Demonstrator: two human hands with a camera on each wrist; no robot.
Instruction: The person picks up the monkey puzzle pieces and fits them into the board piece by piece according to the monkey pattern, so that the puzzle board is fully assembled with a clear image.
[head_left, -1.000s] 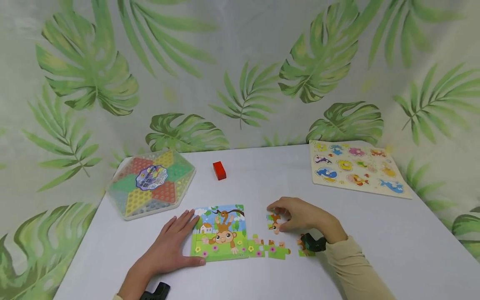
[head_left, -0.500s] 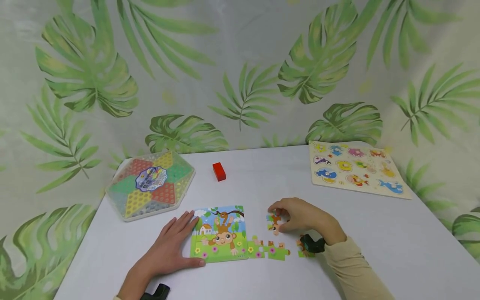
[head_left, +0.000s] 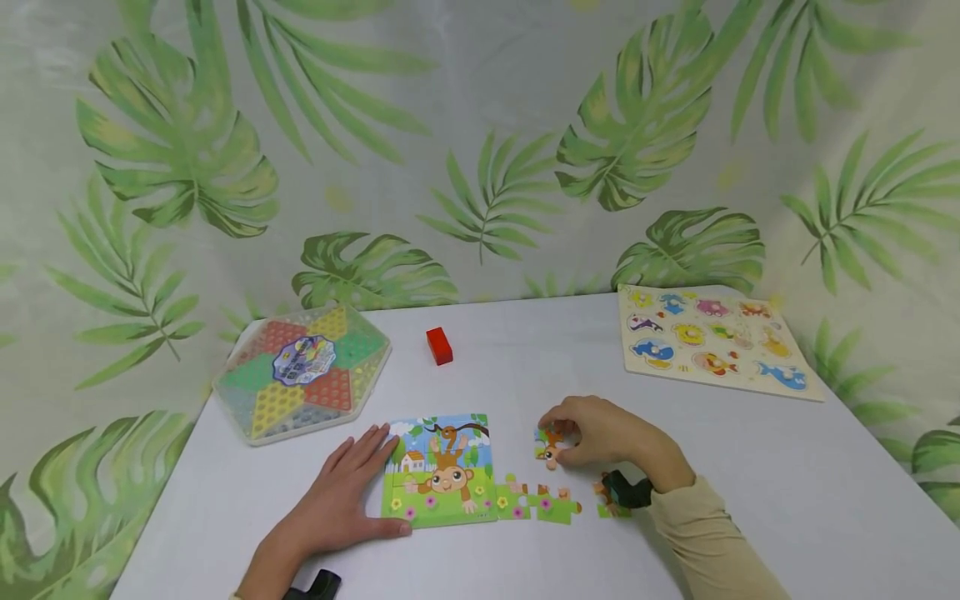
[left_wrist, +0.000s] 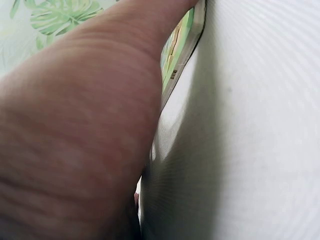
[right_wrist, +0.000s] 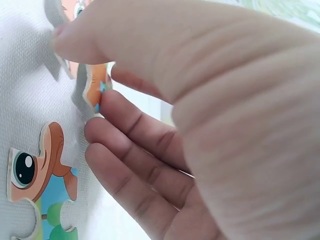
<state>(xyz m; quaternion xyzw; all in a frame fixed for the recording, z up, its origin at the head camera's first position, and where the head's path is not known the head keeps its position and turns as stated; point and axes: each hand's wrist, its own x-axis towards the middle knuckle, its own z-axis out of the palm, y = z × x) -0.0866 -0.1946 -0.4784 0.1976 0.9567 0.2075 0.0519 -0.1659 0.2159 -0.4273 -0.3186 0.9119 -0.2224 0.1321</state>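
Note:
A square monkey jigsaw puzzle (head_left: 442, 471) lies flat on the white table. My left hand (head_left: 337, 496) rests along its left side with fingers spread, thumb at the near left corner; in the left wrist view the forearm covers most of the puzzle's edge (left_wrist: 182, 60). Right of the puzzle, my right hand (head_left: 607, 433) pinches a jigsaw piece (head_left: 551, 454) with part of a monkey's face, thumb toward me and fingers on the far side. In the right wrist view an orange part of the held piece (right_wrist: 94, 86) shows between thumb and fingers.
Loose green flower pieces (head_left: 551, 507) lie beside the puzzle's lower right. Another loose piece with an eye (right_wrist: 42, 175) lies under the right wrist. Farther back are a hexagonal Chinese checkers board (head_left: 300, 371), a red block (head_left: 439, 346) and a wooden peg puzzle (head_left: 712, 342).

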